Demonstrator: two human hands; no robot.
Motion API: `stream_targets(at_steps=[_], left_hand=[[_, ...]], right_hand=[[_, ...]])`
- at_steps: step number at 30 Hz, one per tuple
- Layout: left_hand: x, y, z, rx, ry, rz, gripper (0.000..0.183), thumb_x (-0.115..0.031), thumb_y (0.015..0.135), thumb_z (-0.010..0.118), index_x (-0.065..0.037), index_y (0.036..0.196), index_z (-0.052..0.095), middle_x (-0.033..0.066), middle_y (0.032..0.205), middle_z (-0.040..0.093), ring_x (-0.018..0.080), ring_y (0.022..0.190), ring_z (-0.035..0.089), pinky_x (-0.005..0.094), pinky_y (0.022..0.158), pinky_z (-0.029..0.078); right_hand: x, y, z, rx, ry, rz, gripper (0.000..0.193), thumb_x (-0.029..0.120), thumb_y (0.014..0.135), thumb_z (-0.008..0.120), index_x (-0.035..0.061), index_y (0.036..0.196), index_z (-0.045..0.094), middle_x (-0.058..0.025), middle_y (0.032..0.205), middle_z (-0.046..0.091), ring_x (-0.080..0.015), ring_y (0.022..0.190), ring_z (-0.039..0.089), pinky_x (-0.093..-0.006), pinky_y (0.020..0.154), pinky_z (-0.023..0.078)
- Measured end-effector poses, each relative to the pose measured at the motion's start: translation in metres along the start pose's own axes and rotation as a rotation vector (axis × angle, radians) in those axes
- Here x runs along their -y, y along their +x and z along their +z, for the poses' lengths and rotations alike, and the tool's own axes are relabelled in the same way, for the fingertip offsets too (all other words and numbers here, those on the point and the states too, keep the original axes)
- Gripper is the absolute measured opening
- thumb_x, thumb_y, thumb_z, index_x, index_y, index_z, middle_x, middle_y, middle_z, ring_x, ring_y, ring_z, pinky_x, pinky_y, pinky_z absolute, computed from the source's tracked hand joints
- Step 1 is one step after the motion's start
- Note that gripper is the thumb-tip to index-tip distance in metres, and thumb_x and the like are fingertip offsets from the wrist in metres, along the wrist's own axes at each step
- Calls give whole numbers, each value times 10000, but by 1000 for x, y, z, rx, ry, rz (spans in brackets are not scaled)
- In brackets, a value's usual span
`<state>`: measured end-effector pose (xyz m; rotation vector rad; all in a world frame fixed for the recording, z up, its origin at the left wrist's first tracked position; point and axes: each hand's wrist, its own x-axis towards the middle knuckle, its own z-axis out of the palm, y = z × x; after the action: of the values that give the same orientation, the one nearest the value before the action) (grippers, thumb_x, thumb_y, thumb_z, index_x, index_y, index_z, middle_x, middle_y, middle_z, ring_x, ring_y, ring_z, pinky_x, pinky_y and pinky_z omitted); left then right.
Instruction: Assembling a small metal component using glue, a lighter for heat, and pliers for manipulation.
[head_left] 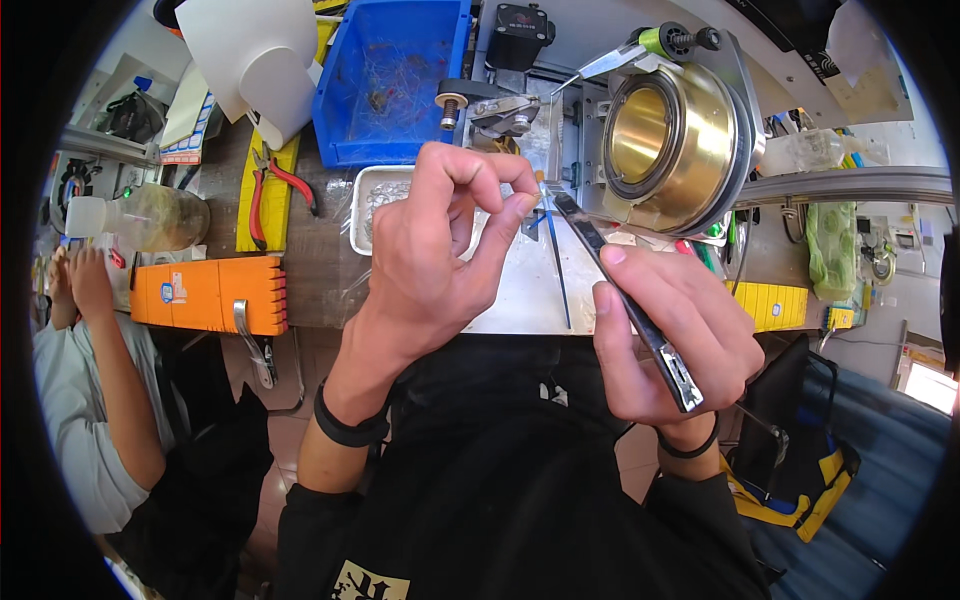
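Observation:
My left hand (440, 225) is raised over the near edge of the bench, thumb and index fingertip pinched together. Whatever lies between those fingertips is too small to make out. In my right hand (685, 325) is a slim, dark, bar-shaped tool (640, 318) with a shiny metal near end; its exact kind is unclear. The tool slants up and left, its far tip close to my left fingertips. A thin blue stick (560, 268) lies on the white work surface (515, 305) between my hands. Behind my left hand, a white tray (362, 212) of small pieces is partly hidden.
A brass-coloured cylinder (645, 140) on a machine stands at the right, beside a metal clamp arm (510, 112). Farther back sits a blue bin (390, 80) with fine strands. Red-handled pliers (258, 200) and an orange block (210, 295) are left, near a co-worker's arm (125, 390).

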<state>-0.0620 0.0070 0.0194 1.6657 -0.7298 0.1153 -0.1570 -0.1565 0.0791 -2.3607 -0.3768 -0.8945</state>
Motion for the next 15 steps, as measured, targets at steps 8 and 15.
stream_targets(at_steps=[8, 15], left_hand=[[0, 1, 0, -1, 13, 12, 331, 81, 891, 674, -66, 944, 382, 105, 977, 708, -20, 541, 285, 156, 461, 238], [1, 1, 1, -9, 14, 16, 330, 77, 892, 676, -67, 943, 384, 104, 973, 710, -21, 538, 285, 157, 459, 237]], right_hand=[[2, 0, 0, 36, 1, 39, 244, -107, 694, 688, -77, 936, 704, -180, 828, 712, -287, 714, 704, -327, 690, 561], [3, 0, -1, 62, -1, 41, 252, -97, 689, 691, -71, 939, 706, -172, 833, 713, -283, 724, 704, -328, 686, 556]])
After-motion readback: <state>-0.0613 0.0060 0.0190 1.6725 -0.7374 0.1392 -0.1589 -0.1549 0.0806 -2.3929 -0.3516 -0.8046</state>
